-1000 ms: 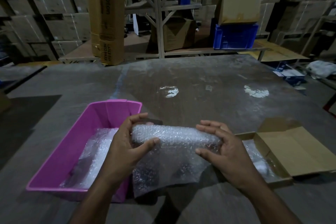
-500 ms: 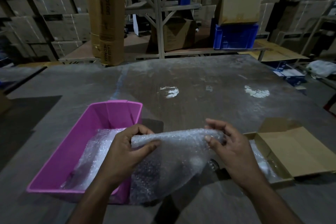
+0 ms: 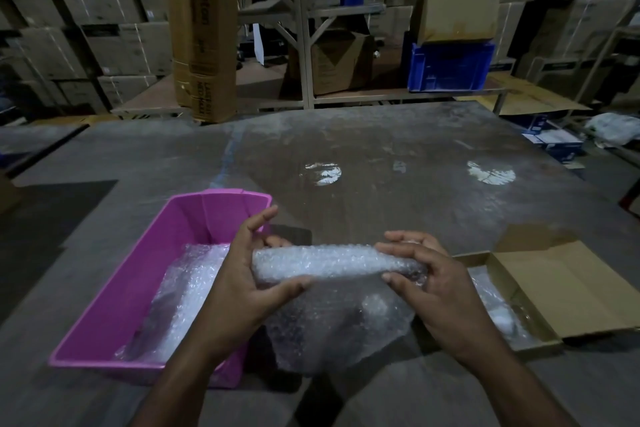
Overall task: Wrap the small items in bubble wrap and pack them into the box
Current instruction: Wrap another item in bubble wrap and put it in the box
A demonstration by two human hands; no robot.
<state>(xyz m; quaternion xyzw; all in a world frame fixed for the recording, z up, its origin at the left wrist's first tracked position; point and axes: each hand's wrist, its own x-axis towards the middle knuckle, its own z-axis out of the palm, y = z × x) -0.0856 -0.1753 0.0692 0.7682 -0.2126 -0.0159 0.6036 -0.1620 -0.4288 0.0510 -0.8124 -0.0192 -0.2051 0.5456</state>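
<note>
Here the bubble-wrap roll (image 3: 332, 262) spans both hands — left hand (image 3: 239, 291), right hand (image 3: 436, 291).

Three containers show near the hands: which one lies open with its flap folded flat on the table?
The cardboard box beside the right hand. The pink bin and the blue crate have no flaps.

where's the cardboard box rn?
Head view, lower right: the open cardboard box sits on the table just right of the right hand, flap folded out rightward, with bubble wrap inside.
</note>
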